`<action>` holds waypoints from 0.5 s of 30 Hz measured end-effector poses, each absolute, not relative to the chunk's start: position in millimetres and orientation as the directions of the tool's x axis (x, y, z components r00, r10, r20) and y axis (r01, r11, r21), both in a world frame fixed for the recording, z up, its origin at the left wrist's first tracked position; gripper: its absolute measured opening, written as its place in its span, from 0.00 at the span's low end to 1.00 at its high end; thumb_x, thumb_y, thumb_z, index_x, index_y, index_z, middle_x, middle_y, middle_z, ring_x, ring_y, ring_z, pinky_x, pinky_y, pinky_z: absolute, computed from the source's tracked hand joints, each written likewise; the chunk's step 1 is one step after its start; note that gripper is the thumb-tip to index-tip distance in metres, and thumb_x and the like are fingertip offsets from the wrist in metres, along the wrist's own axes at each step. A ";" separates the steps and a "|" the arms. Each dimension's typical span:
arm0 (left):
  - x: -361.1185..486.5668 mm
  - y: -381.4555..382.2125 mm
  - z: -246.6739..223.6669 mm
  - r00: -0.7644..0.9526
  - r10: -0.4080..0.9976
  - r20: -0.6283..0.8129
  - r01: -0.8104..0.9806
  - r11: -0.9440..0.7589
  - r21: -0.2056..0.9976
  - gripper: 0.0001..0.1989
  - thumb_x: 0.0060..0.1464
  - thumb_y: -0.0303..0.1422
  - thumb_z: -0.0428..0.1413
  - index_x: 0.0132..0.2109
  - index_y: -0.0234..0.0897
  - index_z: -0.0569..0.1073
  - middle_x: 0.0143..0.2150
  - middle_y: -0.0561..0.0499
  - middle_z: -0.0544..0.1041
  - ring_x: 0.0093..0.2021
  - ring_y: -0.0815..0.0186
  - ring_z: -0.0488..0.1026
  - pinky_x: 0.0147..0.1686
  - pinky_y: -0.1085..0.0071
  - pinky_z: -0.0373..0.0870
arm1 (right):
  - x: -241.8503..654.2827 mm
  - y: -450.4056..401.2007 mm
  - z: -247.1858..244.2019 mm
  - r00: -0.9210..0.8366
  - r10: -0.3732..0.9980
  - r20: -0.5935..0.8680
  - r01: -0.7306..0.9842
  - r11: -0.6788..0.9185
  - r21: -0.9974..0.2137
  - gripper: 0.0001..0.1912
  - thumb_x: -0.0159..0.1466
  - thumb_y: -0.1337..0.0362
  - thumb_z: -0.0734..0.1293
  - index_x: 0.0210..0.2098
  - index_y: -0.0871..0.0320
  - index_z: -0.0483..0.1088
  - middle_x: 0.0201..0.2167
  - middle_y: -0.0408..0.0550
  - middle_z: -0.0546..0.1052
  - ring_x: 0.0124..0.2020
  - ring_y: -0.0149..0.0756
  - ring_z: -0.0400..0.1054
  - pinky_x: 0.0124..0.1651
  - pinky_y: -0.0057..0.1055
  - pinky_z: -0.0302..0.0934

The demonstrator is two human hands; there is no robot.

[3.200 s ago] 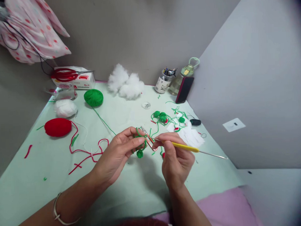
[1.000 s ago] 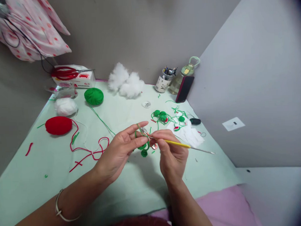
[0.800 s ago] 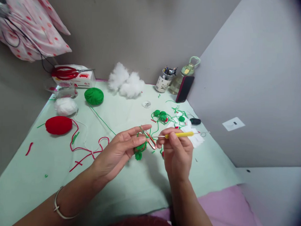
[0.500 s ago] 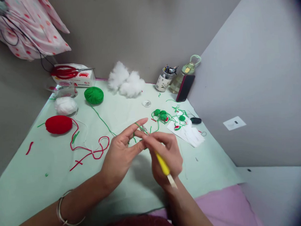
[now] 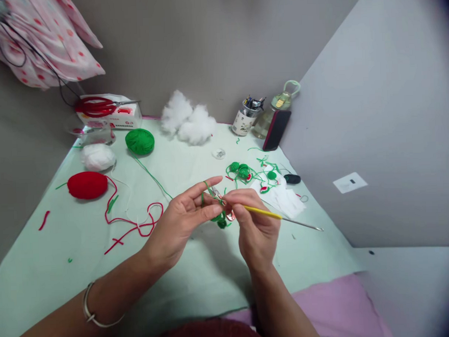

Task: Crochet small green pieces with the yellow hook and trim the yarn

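Observation:
My left hand [image 5: 182,216] pinches a small green crocheted piece [image 5: 221,220], with green yarn looped round its raised index finger. The yarn runs back to a green ball [image 5: 140,142]. My right hand [image 5: 256,226] grips a crochet hook with a yellow handle [image 5: 263,212]; its metal shaft points right, and the other tip meets the yarn at my left fingertips. Small scissors [image 5: 231,216] show partly behind the fingers, the rest hidden.
Red yarn [image 5: 87,185] and white yarn [image 5: 98,157] lie left. White stuffing [image 5: 188,121] is at the back. Green crocheted pieces [image 5: 243,171], a pen holder [image 5: 244,119], a bottle [image 5: 263,123] and a phone [image 5: 277,131] stand or lie right. Red-handled scissors [image 5: 97,107] rest on a box [image 5: 127,121].
My right hand has turned and moved slightly right, swinging the yellow handle from pointing down to pointing right. The green piece now shows below my left fingertips.

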State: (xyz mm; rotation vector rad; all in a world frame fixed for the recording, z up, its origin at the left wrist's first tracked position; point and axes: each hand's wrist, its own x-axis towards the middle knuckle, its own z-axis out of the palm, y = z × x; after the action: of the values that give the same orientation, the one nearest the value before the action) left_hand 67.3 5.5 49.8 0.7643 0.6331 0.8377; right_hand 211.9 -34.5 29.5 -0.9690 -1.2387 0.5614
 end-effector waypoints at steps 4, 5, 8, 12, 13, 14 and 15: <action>63.7 11.0 52.6 0.569 0.782 -0.254 -0.403 0.534 0.743 0.24 0.55 0.31 0.67 0.59 0.40 0.78 0.37 0.52 0.81 0.42 0.66 0.75 0.49 0.70 0.67 | 214.5 -33.3 29.3 0.334 0.799 0.501 0.064 0.511 -0.857 0.10 0.69 0.66 0.67 0.42 0.48 0.81 0.35 0.45 0.77 0.32 0.32 0.70 0.31 0.32 0.65; 62.2 12.9 53.2 0.585 0.767 -0.264 -0.402 0.557 0.727 0.22 0.55 0.30 0.66 0.58 0.39 0.79 0.37 0.51 0.81 0.42 0.66 0.75 0.50 0.70 0.67 | 216.3 -32.7 29.8 0.361 0.805 0.470 0.028 0.495 -0.869 0.09 0.69 0.65 0.68 0.40 0.49 0.82 0.35 0.45 0.77 0.30 0.31 0.70 0.30 0.31 0.64; 59.5 15.8 53.3 0.626 0.737 -0.254 -0.406 0.586 0.701 0.19 0.57 0.29 0.64 0.56 0.36 0.80 0.38 0.49 0.81 0.42 0.67 0.76 0.53 0.68 0.67 | 221.4 -30.9 31.3 0.406 0.847 0.343 -0.134 0.426 -0.895 0.08 0.69 0.62 0.68 0.37 0.52 0.81 0.32 0.45 0.76 0.27 0.29 0.69 0.27 0.28 0.61; 61.0 12.0 50.0 0.585 0.778 -0.230 -0.387 0.516 0.764 0.21 0.55 0.31 0.67 0.56 0.43 0.80 0.36 0.54 0.79 0.39 0.68 0.74 0.46 0.72 0.68 | 221.9 -30.1 30.1 0.348 0.891 0.291 -0.226 0.380 -0.897 0.08 0.69 0.61 0.68 0.37 0.52 0.81 0.32 0.44 0.77 0.27 0.28 0.68 0.28 0.28 0.62; 61.8 10.8 49.2 0.570 0.792 -0.217 -0.376 0.487 0.789 0.21 0.54 0.31 0.67 0.56 0.45 0.80 0.34 0.55 0.78 0.38 0.69 0.73 0.45 0.73 0.68 | 220.9 -30.2 29.5 0.327 0.889 0.320 -0.189 0.393 -0.900 0.08 0.69 0.61 0.69 0.38 0.51 0.81 0.33 0.44 0.78 0.28 0.29 0.69 0.29 0.29 0.64; 62.6 9.8 48.4 0.559 0.804 -0.201 -0.364 0.456 0.812 0.21 0.53 0.31 0.68 0.55 0.46 0.81 0.33 0.56 0.77 0.37 0.70 0.73 0.44 0.73 0.67 | 219.7 -30.3 28.9 0.309 0.881 0.358 -0.139 0.415 -0.899 0.07 0.69 0.61 0.69 0.39 0.51 0.81 0.35 0.45 0.79 0.30 0.30 0.70 0.31 0.30 0.65; 63.3 9.1 47.8 0.552 0.813 -0.186 -0.353 0.430 0.831 0.21 0.53 0.31 0.68 0.55 0.47 0.81 0.33 0.56 0.77 0.36 0.71 0.72 0.44 0.72 0.68 | 218.4 -30.5 28.5 0.295 0.868 0.400 -0.084 0.440 -0.894 0.07 0.69 0.62 0.69 0.39 0.51 0.81 0.37 0.46 0.80 0.32 0.32 0.71 0.32 0.31 0.67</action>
State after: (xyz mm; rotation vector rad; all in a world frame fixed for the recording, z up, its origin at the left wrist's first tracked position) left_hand 63.3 9.1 47.8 0.8317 0.6395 0.7924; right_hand 218.4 -30.5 28.5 -0.9004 -1.0830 0.7631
